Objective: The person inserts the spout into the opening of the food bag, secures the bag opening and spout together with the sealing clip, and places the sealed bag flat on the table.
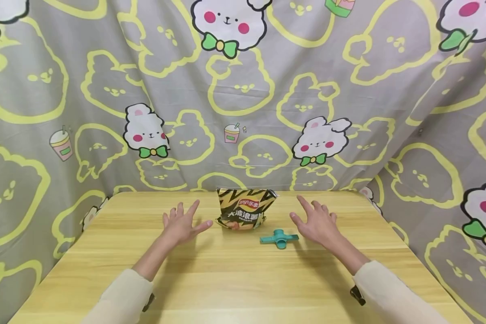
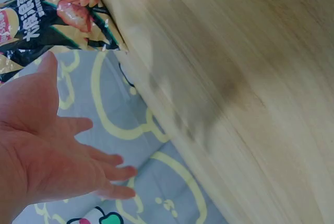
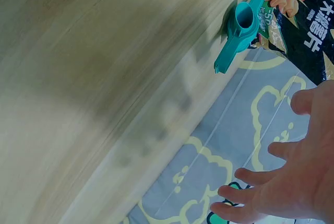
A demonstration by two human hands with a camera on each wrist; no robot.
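Note:
A black and yellow bag of chips point(image 1: 243, 209) stands upright near the far middle of the table, its top edge looking uneven. Just in front and to its right lies a teal plastic bag clip point(image 1: 279, 239) with a round spout in its middle. My left hand point(image 1: 182, 226) hovers left of the bag, fingers spread, holding nothing. On the other side my right hand point(image 1: 317, 222) is likewise spread, apart from the clip and bag. Both wrist views show the palms free, with the bag point(image 2: 57, 15) beyond the left thumb and the clip point(image 3: 243, 25) beyond the right hand.
The light wooden table point(image 1: 243, 288) carries the shadows of both arms. A grey curtain point(image 1: 243, 99) with yellow outlines and white cartoon rabbits hangs behind it and along both sides.

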